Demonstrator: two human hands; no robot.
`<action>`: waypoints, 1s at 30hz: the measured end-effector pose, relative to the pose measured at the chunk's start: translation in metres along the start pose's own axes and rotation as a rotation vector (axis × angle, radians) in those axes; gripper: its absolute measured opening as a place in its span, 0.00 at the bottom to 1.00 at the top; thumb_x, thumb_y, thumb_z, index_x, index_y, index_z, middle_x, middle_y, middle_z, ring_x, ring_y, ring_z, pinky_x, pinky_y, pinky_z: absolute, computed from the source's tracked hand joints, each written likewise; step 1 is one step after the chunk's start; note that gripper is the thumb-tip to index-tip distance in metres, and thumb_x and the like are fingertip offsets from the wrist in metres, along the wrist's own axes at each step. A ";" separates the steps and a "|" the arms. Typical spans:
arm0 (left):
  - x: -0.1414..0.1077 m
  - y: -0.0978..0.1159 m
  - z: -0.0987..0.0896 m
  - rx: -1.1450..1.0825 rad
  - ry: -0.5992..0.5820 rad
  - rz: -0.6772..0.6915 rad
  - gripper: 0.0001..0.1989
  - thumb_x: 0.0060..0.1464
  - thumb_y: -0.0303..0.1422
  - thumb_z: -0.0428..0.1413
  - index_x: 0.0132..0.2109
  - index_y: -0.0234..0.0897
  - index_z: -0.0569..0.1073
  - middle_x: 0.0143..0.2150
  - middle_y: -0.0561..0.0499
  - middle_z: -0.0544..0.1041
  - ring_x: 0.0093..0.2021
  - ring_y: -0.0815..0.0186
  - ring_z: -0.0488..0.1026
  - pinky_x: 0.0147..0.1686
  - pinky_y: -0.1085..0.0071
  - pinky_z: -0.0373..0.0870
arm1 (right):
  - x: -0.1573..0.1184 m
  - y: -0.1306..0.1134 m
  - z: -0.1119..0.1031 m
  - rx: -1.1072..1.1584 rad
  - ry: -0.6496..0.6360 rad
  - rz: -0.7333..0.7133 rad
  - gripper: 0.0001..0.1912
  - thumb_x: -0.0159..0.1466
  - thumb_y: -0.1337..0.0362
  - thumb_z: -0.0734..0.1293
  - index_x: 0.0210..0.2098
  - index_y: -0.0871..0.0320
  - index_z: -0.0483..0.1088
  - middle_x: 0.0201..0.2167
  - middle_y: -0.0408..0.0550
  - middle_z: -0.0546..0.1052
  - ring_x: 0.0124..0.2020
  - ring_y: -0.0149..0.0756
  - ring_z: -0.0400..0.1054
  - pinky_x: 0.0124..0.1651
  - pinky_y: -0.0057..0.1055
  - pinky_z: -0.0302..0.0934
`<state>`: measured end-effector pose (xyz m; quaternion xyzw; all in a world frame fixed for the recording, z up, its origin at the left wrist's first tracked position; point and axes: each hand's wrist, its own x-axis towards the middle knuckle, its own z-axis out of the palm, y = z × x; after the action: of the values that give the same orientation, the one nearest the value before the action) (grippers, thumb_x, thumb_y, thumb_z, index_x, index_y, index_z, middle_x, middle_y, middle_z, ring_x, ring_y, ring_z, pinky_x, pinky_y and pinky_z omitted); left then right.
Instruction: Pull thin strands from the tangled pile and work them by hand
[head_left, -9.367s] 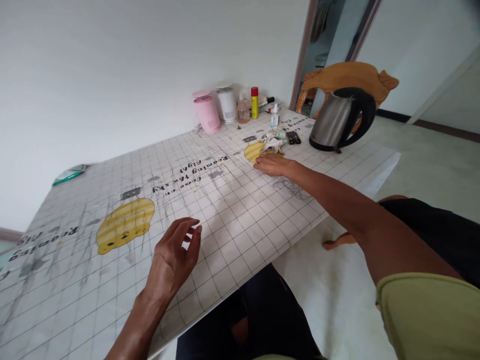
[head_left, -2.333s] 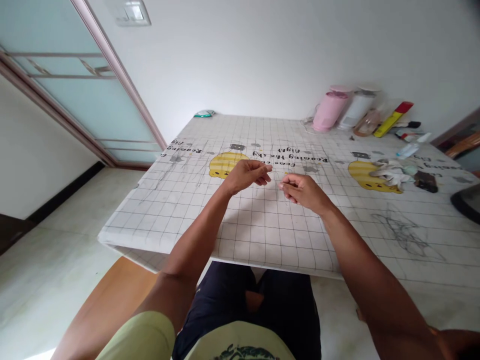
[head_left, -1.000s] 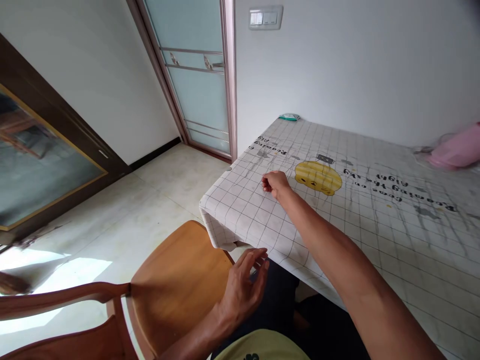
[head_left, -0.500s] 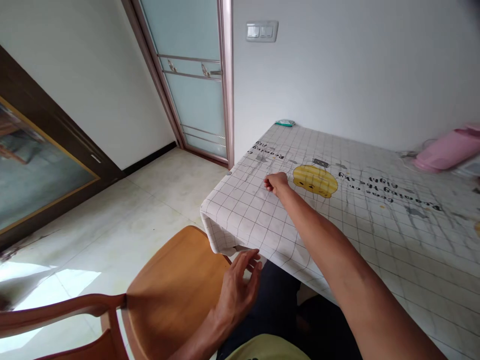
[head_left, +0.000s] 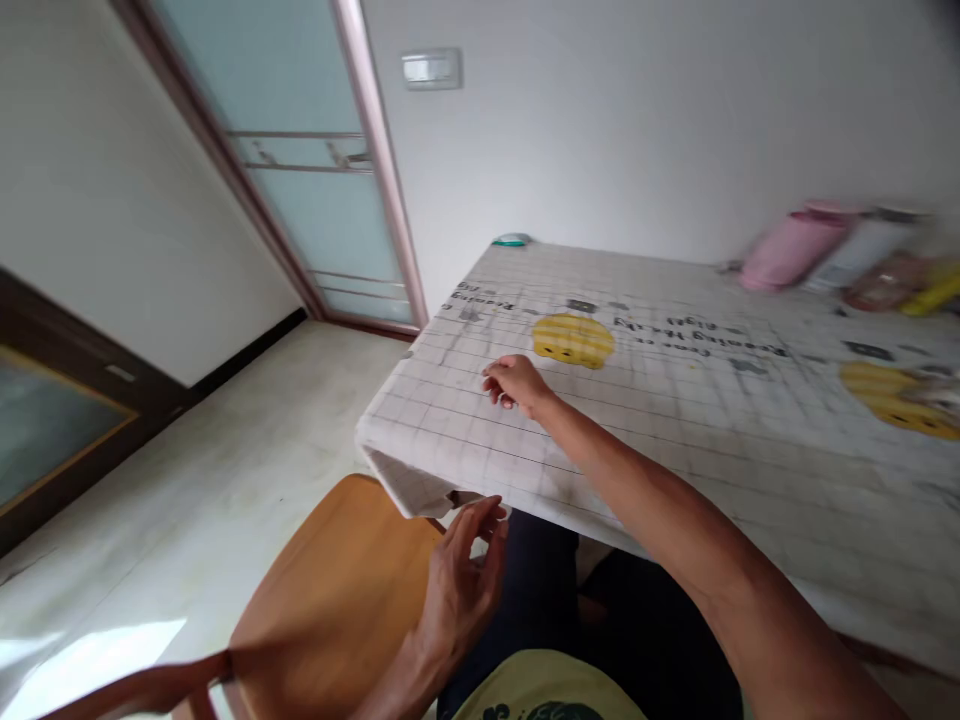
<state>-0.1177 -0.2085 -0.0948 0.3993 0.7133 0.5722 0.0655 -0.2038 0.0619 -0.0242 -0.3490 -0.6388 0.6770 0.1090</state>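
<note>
A white checked tablecloth [head_left: 600,420] with yellow printed shapes and dark lettering covers the table. Over its left part reaches my right hand [head_left: 514,384], fingers curled loosely with gaps between them and nothing visible in them. It is left of a yellow print [head_left: 573,340]; whether it touches the cloth is unclear. Just below the near table edge is my left hand [head_left: 466,565], its fingers bent and thumb apart, holding nothing. The wooden chair seat [head_left: 337,580] lies to its left.
A green and white packet [head_left: 511,240] lies at the far left table corner. Against the wall at the right rest a pink item [head_left: 795,245], a whitish one [head_left: 862,250] and a yellow one [head_left: 936,290], blurred. A glass door [head_left: 322,210] stands beyond the table.
The view has turned to the right, bringing more items at the table's right into sight. My right hand's fingers have loosened, and it has come slightly nearer the table's front edge.
</note>
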 end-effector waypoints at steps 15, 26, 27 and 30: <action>0.116 0.103 0.092 0.056 -0.307 0.341 0.13 0.71 0.38 0.63 0.57 0.40 0.83 0.50 0.44 0.87 0.42 0.59 0.86 0.20 0.75 0.76 | -0.262 0.080 -0.370 -0.620 0.518 -0.146 0.11 0.74 0.67 0.67 0.33 0.57 0.75 0.29 0.45 0.81 0.23 0.33 0.72 0.28 0.28 0.60; 0.207 0.131 0.232 -0.009 -0.605 0.347 0.17 0.70 0.45 0.61 0.53 0.37 0.84 0.46 0.46 0.88 0.42 0.59 0.86 0.43 0.62 0.86 | -0.313 0.120 -0.544 -0.955 0.862 0.120 0.03 0.66 0.70 0.72 0.36 0.58 0.79 0.31 0.47 0.81 0.32 0.36 0.72 0.39 0.31 0.60; 0.210 0.131 0.244 -0.002 -0.626 0.353 0.17 0.70 0.45 0.60 0.53 0.37 0.84 0.45 0.45 0.88 0.41 0.58 0.85 0.43 0.62 0.85 | -0.310 0.125 -0.540 -1.030 0.803 0.090 0.02 0.66 0.68 0.74 0.35 0.58 0.79 0.34 0.48 0.82 0.35 0.38 0.73 0.41 0.31 0.60; 0.217 0.131 0.271 0.013 -0.683 0.367 0.16 0.69 0.45 0.60 0.50 0.37 0.84 0.43 0.45 0.87 0.41 0.58 0.85 0.41 0.63 0.83 | -0.301 0.136 -0.526 -1.215 0.679 0.103 0.07 0.67 0.62 0.76 0.36 0.58 0.78 0.43 0.54 0.81 0.42 0.42 0.72 0.40 0.32 0.57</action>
<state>-0.0496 0.1417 0.0064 0.6884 0.5706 0.4039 0.1933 0.3792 0.2766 -0.0203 -0.5705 -0.8174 0.0576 0.0559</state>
